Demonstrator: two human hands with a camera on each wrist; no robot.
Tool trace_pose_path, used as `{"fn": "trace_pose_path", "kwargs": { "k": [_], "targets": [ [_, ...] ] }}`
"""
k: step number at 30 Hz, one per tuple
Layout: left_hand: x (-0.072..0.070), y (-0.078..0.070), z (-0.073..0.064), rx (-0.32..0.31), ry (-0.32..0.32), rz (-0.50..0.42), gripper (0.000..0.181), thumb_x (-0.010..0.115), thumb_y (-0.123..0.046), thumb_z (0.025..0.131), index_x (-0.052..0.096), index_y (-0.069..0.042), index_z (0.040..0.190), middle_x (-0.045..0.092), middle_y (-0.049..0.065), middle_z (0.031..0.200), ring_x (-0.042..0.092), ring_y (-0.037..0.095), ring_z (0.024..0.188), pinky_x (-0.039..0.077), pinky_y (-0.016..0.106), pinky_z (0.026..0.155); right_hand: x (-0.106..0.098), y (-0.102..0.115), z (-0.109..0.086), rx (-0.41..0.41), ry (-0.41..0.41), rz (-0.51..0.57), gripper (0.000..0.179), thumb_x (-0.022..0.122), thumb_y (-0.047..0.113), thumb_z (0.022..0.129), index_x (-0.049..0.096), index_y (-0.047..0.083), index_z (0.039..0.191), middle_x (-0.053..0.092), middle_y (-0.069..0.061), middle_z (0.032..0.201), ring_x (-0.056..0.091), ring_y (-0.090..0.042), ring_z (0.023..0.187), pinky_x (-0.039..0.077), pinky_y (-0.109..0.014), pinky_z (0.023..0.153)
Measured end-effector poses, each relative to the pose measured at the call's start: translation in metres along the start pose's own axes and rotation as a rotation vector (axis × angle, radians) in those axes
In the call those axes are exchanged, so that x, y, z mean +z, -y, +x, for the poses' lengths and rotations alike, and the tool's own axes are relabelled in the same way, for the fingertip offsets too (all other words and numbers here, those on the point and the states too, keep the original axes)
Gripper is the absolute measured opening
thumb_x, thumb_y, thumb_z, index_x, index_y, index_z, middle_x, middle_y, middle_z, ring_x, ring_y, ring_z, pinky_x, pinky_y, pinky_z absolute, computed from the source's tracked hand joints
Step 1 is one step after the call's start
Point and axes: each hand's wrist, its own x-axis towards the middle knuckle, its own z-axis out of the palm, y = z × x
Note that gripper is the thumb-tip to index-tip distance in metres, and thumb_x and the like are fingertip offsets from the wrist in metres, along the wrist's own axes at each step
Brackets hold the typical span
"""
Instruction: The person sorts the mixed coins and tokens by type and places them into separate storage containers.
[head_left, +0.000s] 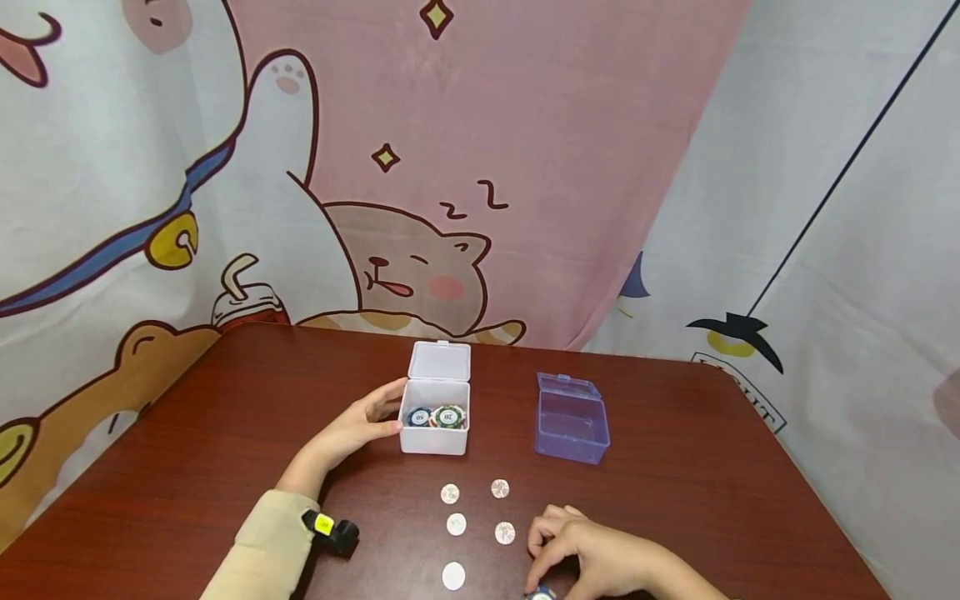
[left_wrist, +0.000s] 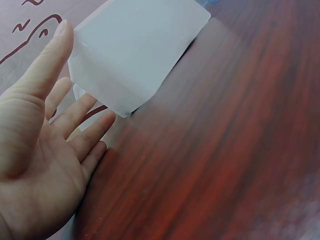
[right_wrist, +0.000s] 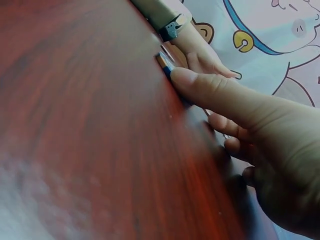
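Blue chip is pinched by right hand; left hand, relaxed, touches white box.

The table looks like dark reddish wood with a smooth, glossy finish that catches light. The white box is smooth plastic with a soft sheen, the blue box see-through, shinier plastic. The chips look like hard plastic. The small discs are pale, their material unclear. The curtain is matt, lightly creased cloth, and the sleeve is matt cloth too
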Motion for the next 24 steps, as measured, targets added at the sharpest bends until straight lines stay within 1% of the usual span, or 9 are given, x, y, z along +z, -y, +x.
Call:
{"fn": "trace_pose_path", "kwargs": {
  "k": [2,5,7,9,12,15,18,21,24],
  "targets": [
    [0.000,0.000,0.000,-0.002,0.000,0.001,0.068,0.060,-0.004,0.092,0.028,-0.013,0.151,0.033,0.015,0.150,0.036,0.037,0.133,0.025,0.057,0.105,0.001,0.000,0.000,0.046,-0.006,0.041,0.029,0.080,0.040,0.075,0.073,0.032,0.102,0.050,0.017,0.095,0.037,0.002,0.093,0.032,-0.019,0.078],
    [0.000,0.001,0.000,0.000,0.000,-0.001,0.067,0.060,-0.004,0.092,0.028,-0.012,0.151,0.033,0.015,0.150,0.036,0.037,0.133,0.025,0.057,0.105,0.003,-0.001,0.000,0.056,-0.032,0.055,0.031,0.081,0.038,0.074,0.072,0.030,0.103,0.052,0.016,0.093,0.039,0.001,0.091,0.035,-0.020,0.075],
    [0.000,0.001,0.000,0.002,-0.001,-0.002,0.068,0.060,-0.003,0.092,0.028,-0.012,0.151,0.033,0.015,0.150,0.036,0.037,0.133,0.025,0.057,0.105,0.003,-0.003,0.001,0.043,-0.050,0.051,0.032,0.082,0.036,0.073,0.072,0.028,0.102,0.053,0.015,0.092,0.039,0.002,0.090,0.036,-0.019,0.074],
    [0.000,0.002,0.001,0.004,-0.002,-0.003,0.068,0.060,-0.002,0.092,0.028,-0.012,0.151,0.033,0.015,0.150,0.036,0.037,0.133,0.024,0.057,0.105,0.004,-0.005,0.001,0.009,-0.070,0.025,0.033,0.084,0.032,0.072,0.071,0.026,0.102,0.053,0.014,0.090,0.041,0.001,0.089,0.036,-0.018,0.074],
    [-0.001,0.003,0.001,0.002,-0.003,-0.003,0.068,0.060,-0.002,0.092,0.027,-0.012,0.151,0.033,0.015,0.150,0.036,0.038,0.133,0.024,0.057,0.105,0.005,-0.008,0.002,-0.012,-0.090,0.023,0.037,0.086,0.026,0.069,0.069,0.024,0.102,0.054,0.012,0.092,0.044,0.001,0.090,0.038,-0.017,0.076],
    [0.000,0.004,0.002,0.002,-0.002,-0.006,0.068,0.060,-0.002,0.092,0.027,-0.012,0.151,0.033,0.015,0.150,0.036,0.037,0.133,0.024,0.057,0.105,0.005,-0.009,0.002,0.002,-0.104,0.071,0.040,0.087,0.022,0.067,0.068,0.022,0.103,0.057,0.011,0.097,0.048,-0.002,0.093,0.042,-0.019,0.078],
    [0.000,0.004,0.002,0.001,-0.002,-0.010,0.069,0.060,-0.002,0.092,0.027,-0.012,0.151,0.032,0.015,0.151,0.035,0.037,0.133,0.024,0.057,0.106,0.004,-0.009,0.002,0.029,-0.119,0.148,0.039,0.086,0.020,0.070,0.068,0.021,0.105,0.059,0.009,0.103,0.051,-0.005,0.095,0.045,-0.022,0.079],
    [0.000,0.003,0.002,-0.004,-0.005,-0.004,0.069,0.061,-0.003,0.092,0.027,-0.012,0.151,0.032,0.014,0.151,0.036,0.036,0.133,0.025,0.056,0.106,0.004,-0.009,0.003,0.041,-0.143,0.202,0.037,0.085,0.020,0.072,0.068,0.020,0.105,0.062,0.007,0.103,0.054,-0.006,0.094,0.047,-0.023,0.076],
    [-0.001,0.002,0.001,-0.020,-0.015,-0.003,0.069,0.062,-0.004,0.092,0.028,-0.014,0.151,0.033,0.011,0.151,0.036,0.034,0.133,0.025,0.055,0.106,0.004,-0.011,0.005,0.040,-0.175,0.227,0.035,0.084,0.019,0.073,0.068,0.019,0.105,0.063,0.007,0.101,0.055,-0.007,0.091,0.048,-0.024,0.073]
  ]
}}
